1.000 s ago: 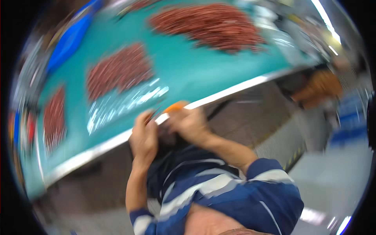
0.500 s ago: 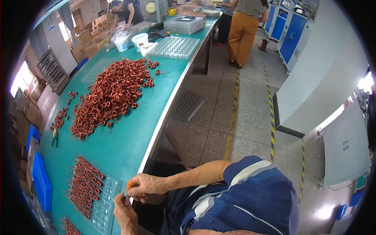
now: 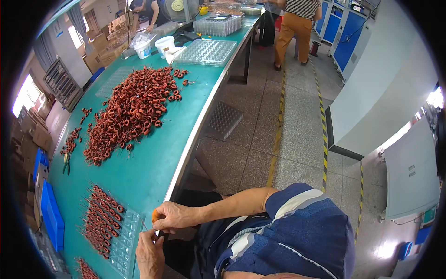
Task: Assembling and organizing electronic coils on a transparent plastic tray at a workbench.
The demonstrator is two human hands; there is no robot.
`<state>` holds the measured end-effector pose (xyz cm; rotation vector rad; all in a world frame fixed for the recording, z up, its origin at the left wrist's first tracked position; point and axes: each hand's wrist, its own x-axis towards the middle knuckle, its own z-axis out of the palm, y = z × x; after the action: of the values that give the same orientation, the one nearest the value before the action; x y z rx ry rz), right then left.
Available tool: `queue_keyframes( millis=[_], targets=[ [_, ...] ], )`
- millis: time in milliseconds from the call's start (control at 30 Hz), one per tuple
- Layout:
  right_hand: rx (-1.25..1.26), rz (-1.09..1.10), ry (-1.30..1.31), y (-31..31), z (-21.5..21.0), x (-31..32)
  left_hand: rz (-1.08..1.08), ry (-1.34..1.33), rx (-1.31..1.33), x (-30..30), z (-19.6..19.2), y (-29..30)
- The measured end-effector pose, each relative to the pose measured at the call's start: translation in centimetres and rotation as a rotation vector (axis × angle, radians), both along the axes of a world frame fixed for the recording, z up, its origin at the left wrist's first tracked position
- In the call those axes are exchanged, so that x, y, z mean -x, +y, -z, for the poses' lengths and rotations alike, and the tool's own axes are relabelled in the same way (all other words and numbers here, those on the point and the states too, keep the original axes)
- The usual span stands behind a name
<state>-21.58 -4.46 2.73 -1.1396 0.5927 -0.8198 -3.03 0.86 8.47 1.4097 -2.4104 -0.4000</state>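
At the table's front edge my right hand (image 3: pixel 175 217) and my left hand (image 3: pixel 149 255) meet, fingertips pinched close together. An orange cover wraps a finger of the right one. Whatever sits between the fingers is mostly hidden; a thin wire-like line shows by the tips. Just left of them lies a clear plastic tray (image 3: pixel 121 261) with round pockets, its left part filled with rows of red-brown ring coils (image 3: pixel 103 222) with thin wire leads. Farther up the green table (image 3: pixel 153 169) rises a large heap of similar loose coils (image 3: pixel 130 114).
Green-handled pliers (image 3: pixel 66 163) lie by the left edge near a small group of coils. More coils (image 3: pixel 86 269) sit at the bottom left. White tubs (image 3: pixel 165 46), a clear tray (image 3: pixel 206 52) and stacked trays (image 3: pixel 218 25) stand farther back. A person (image 3: pixel 295 32) is in the aisle.
My hands stay together at the table edge, with small finger shifts; the wire ends seen above the fingertips show less now. The person in the aisle has stepped farther off.
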Motion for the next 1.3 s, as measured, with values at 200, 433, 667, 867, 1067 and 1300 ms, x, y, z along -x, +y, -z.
queue_keyframes(
  millis=[200, 433, 667, 867, 1067, 1300],
  targets=[
    [0.642, 0.461, 0.136, 1.4, -0.7, -0.3, -0.159, 0.346, 0.095, 0.9, 2.6, -0.6],
    [0.191, 0.197, 0.066, -0.6, -3.1, 1.3, -0.055, 1.161, -0.083, 2.7, 4.9, -0.5],
    [0.195, 0.107, -0.045, -1.4, -0.7, -0.4, -0.203, 1.207, -0.16, 3.6, 4.2, -0.2],
    [0.185, 0.124, -0.078, -1.5, -0.2, -0.8, -0.292, 1.27, -0.277, 3.0, 4.8, -0.8],
    [0.276, 0.179, -0.055, -1.3, 0.0, -0.7, -0.344, 1.27, -0.187, 4.2, 5.8, -0.7],
    [0.221, 0.192, -0.056, -0.8, 0.1, -0.4, -0.347, 1.133, -0.155, 5.0, 5.3, -0.3]
  ],
)
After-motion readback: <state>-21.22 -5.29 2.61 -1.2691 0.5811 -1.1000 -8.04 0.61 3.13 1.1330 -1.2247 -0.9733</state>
